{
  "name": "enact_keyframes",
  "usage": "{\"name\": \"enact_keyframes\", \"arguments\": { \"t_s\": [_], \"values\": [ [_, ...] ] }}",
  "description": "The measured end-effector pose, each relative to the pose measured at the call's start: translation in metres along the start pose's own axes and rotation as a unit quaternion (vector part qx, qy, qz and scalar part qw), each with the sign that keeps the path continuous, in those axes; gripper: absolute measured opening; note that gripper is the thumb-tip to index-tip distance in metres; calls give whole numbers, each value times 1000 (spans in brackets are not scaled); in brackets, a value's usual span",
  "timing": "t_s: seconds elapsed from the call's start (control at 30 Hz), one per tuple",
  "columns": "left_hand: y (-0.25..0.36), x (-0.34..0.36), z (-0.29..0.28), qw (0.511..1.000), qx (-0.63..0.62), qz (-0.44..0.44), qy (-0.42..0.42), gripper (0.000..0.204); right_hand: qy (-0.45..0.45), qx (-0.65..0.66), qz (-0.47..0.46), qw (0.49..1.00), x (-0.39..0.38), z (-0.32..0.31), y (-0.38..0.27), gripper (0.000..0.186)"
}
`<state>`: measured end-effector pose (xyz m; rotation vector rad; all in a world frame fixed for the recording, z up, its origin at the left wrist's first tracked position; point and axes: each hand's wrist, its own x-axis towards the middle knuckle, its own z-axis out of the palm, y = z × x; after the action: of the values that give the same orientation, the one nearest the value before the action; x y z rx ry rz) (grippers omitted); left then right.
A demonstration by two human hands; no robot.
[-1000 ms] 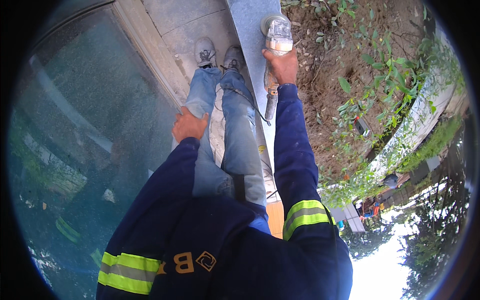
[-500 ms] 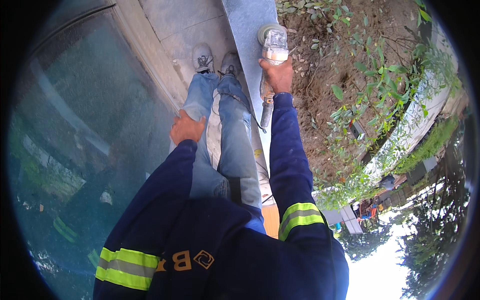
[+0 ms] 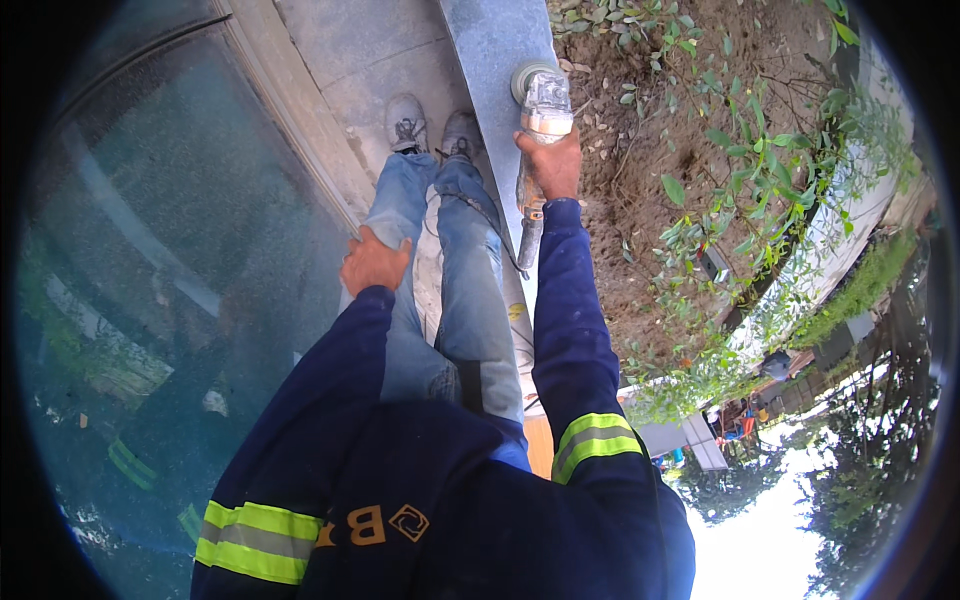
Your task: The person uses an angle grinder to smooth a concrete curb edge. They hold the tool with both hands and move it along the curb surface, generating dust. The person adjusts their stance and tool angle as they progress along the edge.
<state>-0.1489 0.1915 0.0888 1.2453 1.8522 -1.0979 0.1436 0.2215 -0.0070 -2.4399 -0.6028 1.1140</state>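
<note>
My right hand is wrapped round the body of an angle grinder, its orange and grey casing dusty and its cord end toward me. The grinder's round disc lies at the far end, over the top of a long grey stone ledge; whether it touches the surface I cannot tell. My left hand rests on my left knee in faded jeans, thumb apart and holding no tool. Its fingertips are partly hidden over the side of the leg.
A dark cord runs across my right leg to the grinder. Left of me stands a glass pane with a frame. Right of the ledge lie bare soil and leafy plants. My shoes stand on paving beside the ledge.
The grinder and my right hand have moved slightly toward me and a little left along the ledge. My left hand stays on the knee.
</note>
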Motion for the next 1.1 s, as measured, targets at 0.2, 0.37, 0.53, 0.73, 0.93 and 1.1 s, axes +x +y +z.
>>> {"name": "enact_keyframes", "arguments": {
  "t_s": [0.2, 0.37, 0.53, 0.73, 0.93, 1.1],
  "values": [
    [-5, 3, 5, 1000, 15, 6, 13, 81, -11, -54, -9, 998, 21, 0, -31, 79],
    [-3, 2, -3, 1000, 19, 16, 6, 82, -39, -78, 9, 996, 7, 13, -35, 86],
    [-2, 0, -2, 1000, 17, 14, 6, 82, -5, -45, 35, 998, -11, 2, -4, 86],
    [-1, 0, -1, 999, 36, 15, 18, 78, -1, 5, 16, 1000, 17, -6, -28, 83],
    [-4, 5, 6, 997, 45, 35, 48, 79, -69, -51, 28, 996, 10, 8, -52, 89],
    [-3, 4, 5, 998, 45, 36, 41, 79, -35, -58, 45, 997, -5, 6, -29, 84]
  ]
}}
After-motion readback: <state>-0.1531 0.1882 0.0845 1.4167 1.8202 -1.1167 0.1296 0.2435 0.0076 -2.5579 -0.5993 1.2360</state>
